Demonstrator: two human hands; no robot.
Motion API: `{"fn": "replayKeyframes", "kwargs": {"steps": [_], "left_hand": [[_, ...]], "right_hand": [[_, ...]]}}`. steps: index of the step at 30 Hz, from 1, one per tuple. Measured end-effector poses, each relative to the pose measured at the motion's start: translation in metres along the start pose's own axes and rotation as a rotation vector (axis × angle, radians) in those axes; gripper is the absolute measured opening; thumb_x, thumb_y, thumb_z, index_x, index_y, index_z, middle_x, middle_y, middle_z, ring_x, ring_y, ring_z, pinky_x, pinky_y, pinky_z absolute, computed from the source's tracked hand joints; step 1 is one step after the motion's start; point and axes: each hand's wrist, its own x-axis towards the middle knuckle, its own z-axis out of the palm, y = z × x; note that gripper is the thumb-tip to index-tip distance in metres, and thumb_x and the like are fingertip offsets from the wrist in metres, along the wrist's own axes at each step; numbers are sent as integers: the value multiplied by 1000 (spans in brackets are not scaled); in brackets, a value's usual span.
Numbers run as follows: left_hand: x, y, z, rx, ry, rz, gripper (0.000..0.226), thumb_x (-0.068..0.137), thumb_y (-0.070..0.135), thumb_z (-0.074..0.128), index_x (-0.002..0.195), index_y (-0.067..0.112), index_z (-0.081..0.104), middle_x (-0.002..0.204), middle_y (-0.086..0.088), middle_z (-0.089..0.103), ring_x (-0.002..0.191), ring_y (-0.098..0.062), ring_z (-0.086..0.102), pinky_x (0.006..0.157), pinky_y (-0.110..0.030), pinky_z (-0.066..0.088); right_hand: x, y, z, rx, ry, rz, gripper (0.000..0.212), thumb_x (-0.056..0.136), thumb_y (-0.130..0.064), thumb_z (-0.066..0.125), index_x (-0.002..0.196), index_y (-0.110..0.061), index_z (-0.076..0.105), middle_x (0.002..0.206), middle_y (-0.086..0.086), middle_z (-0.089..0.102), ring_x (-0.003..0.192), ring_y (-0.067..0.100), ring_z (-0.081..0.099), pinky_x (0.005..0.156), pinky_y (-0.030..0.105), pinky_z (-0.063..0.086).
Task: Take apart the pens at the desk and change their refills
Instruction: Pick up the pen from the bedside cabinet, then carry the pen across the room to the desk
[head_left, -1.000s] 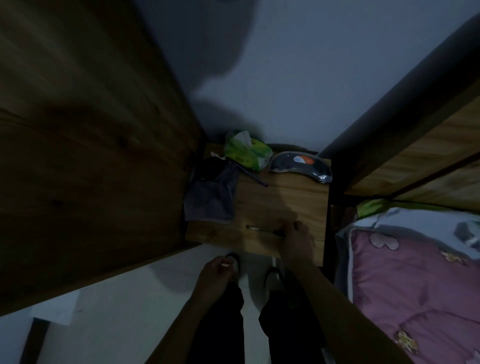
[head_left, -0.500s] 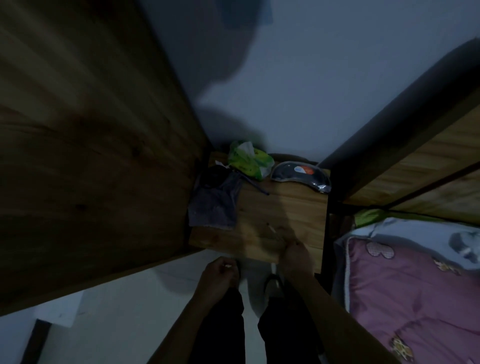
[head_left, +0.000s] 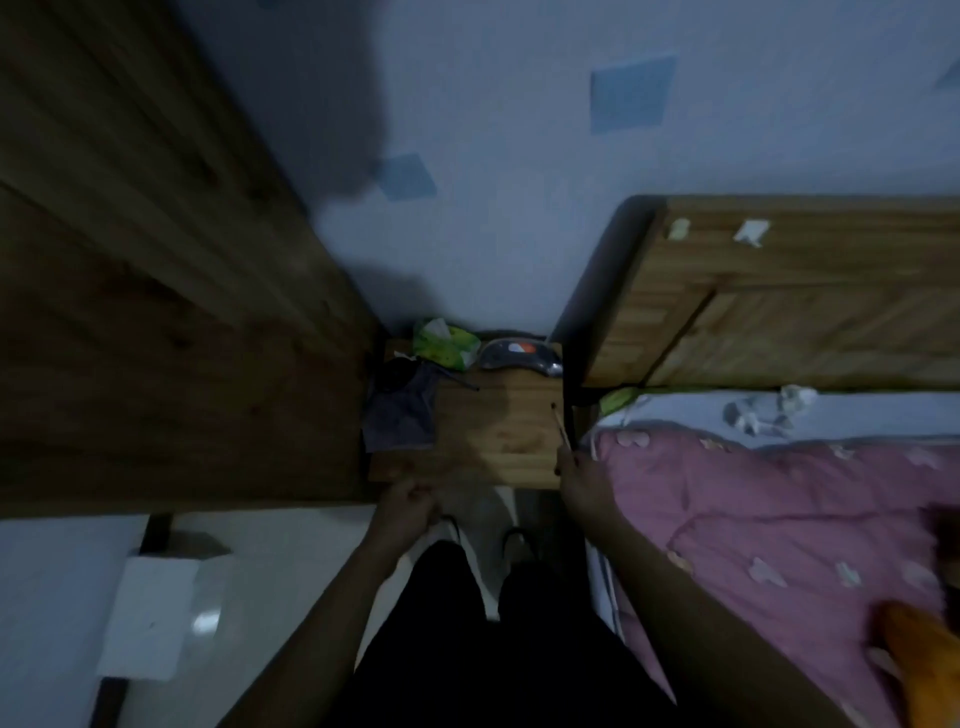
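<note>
A small wooden desk (head_left: 498, 447) stands between a wardrobe and a bed. My right hand (head_left: 579, 480) is at the desk's front right corner and pinches a thin pale refill (head_left: 560, 427) that points up and away over the desk's right edge. My left hand (head_left: 405, 506) hangs just in front of the desk's front left edge, fingers curled round something small that I cannot make out. A dark pen (head_left: 457, 380) lies at the back of the desk, partly on a cloth.
A grey cloth (head_left: 402, 413) covers the desk's left side. A green tissue pack (head_left: 444, 343) and a dark glossy packet (head_left: 519, 356) sit at the back. A wooden wardrobe (head_left: 156, 312) is at left, a bed with a pink quilt (head_left: 779, 519) at right. My legs are below.
My right hand lifted the thin refill off the desk and carried it from the desk's middle front to its right edge. The camera tilted up. My left hand stayed near the front edge.
</note>
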Motion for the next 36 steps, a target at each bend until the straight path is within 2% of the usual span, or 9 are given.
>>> {"fn": "replayKeyframes", "kwargs": {"steps": [4, 7, 10, 13, 15, 21, 27, 32, 36], "left_hand": [[-27, 15, -1, 0, -24, 41, 10, 99, 12, 52, 103, 11, 61, 86, -9, 65, 71, -20, 63, 66, -31, 50], [-33, 21, -1, 37, -54, 84, 13, 100, 9, 50, 105, 8, 62, 83, -12, 64, 67, -22, 60, 65, -35, 47], [-32, 25, -2, 118, -98, 89, 13, 100, 11, 50, 105, 10, 62, 81, -13, 64, 65, -23, 58, 59, -32, 44], [-28, 25, -4, 215, -173, 115, 14, 100, 12, 51, 105, 8, 64, 82, -14, 65, 70, -27, 58, 64, -33, 43], [-28, 25, -5, 295, -223, 145, 14, 99, 10, 53, 104, 4, 65, 83, -15, 66, 72, -28, 60, 68, -33, 43], [-40, 21, -16, 491, -377, 190, 15, 99, 6, 52, 88, 9, 61, 72, -12, 61, 60, -21, 54, 56, -29, 42], [-57, -11, -24, 724, -479, 256, 16, 100, 5, 46, 93, 10, 59, 75, -13, 62, 61, -22, 55, 59, -29, 42], [-94, -49, 6, 1001, -679, 277, 13, 102, 3, 42, 102, 4, 56, 72, -12, 57, 58, -20, 50, 53, -25, 37], [-139, -81, 44, 1225, -832, 391, 15, 100, 1, 43, 104, -2, 57, 73, -14, 56, 56, -19, 48, 51, -25, 35]], "right_hand": [[-42, 5, -27, 59, 66, -38, 51, 109, -31, 34, 84, 0, 67, 95, 29, 70, 94, 37, 66, 77, 37, 44], [-68, 25, -39, 111, 112, 11, 45, 108, -27, 37, 72, -10, 57, 85, 24, 61, 85, 30, 58, 78, 41, 45], [-95, 50, -46, 171, 138, 87, 43, 107, -27, 40, 84, -2, 66, 85, 23, 64, 87, 33, 62, 77, 38, 47], [-124, 73, -44, 231, 255, 162, 49, 103, -29, 48, 57, -14, 52, 59, 8, 52, 72, 23, 56, 71, 40, 47], [-145, 87, -35, 241, 292, 240, 48, 101, -34, 53, 59, -10, 55, 65, 14, 54, 73, 22, 56, 70, 35, 41], [-225, 120, 34, 362, 491, 460, 50, 103, -36, 47, 99, 8, 71, 100, 34, 70, 102, 40, 67, 79, 38, 46], [-310, 153, 126, 748, 632, 684, 50, 96, -42, 58, 56, -14, 51, 73, 17, 58, 73, 26, 55, 67, 33, 39], [-386, 190, 188, 1050, 821, 880, 40, 91, -24, 65, 57, -7, 54, 48, 6, 44, 47, 23, 43, 53, 35, 33], [-442, 217, 243, 1322, 953, 987, 37, 91, -20, 65, 58, -7, 52, 44, 4, 40, 41, 20, 39, 43, 29, 28]]}}
